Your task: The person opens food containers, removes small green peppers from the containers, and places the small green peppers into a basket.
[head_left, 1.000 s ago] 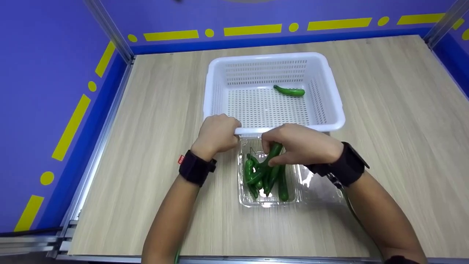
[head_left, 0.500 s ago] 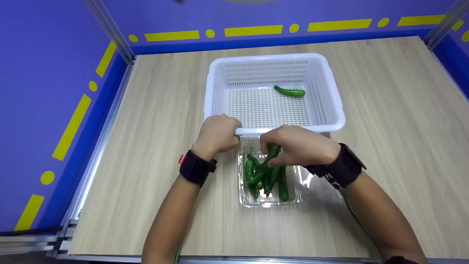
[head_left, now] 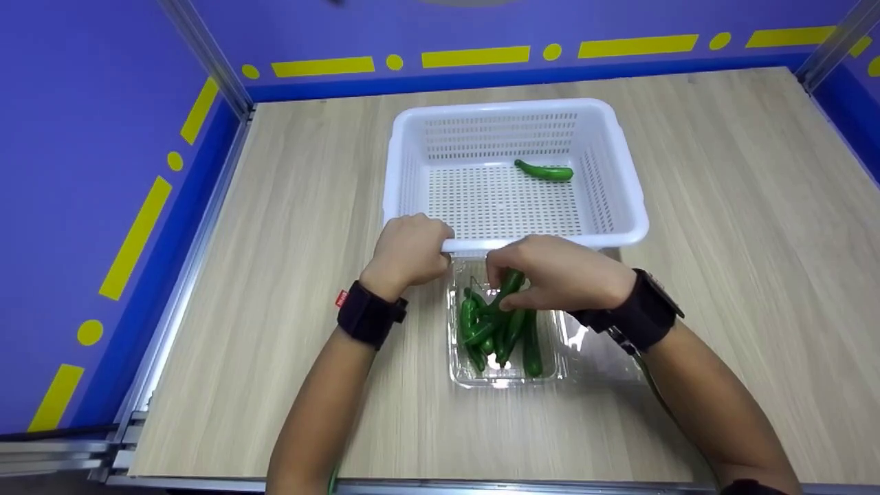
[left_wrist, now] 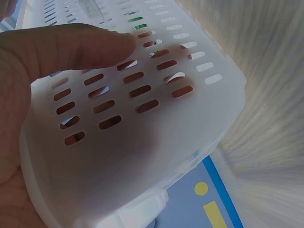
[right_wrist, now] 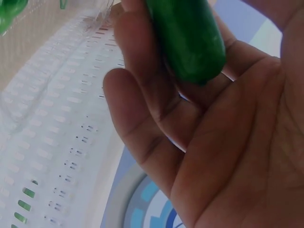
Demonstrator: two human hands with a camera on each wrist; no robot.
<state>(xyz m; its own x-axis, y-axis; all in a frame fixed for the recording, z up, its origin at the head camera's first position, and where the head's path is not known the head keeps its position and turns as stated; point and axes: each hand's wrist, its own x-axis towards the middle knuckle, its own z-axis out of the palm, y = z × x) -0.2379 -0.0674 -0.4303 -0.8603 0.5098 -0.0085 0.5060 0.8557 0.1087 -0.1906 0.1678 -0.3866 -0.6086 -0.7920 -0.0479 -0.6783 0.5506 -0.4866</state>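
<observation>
My left hand (head_left: 412,249) grips the near-left rim of a white perforated plastic basket (head_left: 512,108); its thumb (left_wrist: 95,46) lies against the slotted side wall in the left wrist view. My right hand (head_left: 550,273) is over a clear plastic box (head_left: 505,383) and pinches a small, smooth green cucumber (head_left: 511,283) between thumb and fingers. The blunt rounded end of that cucumber (right_wrist: 192,42) shows in the right wrist view. Its lower end overlaps several other slim green cucumbers (head_left: 531,347) in the box. One curved green cucumber (head_left: 546,172) lies on the basket floor, at the back right.
The box's clear lid (head_left: 605,357) lies folded open to the right, under my right forearm. The box stands close against the basket's near side. Blue walls (head_left: 474,31) with yellow marks border the wooden table (head_left: 295,192) at the back and sides.
My right hand has shifted slightly left with the cucumber, which leans a little more to the left. My left hand stays on the basket rim, and the basket has not moved.
</observation>
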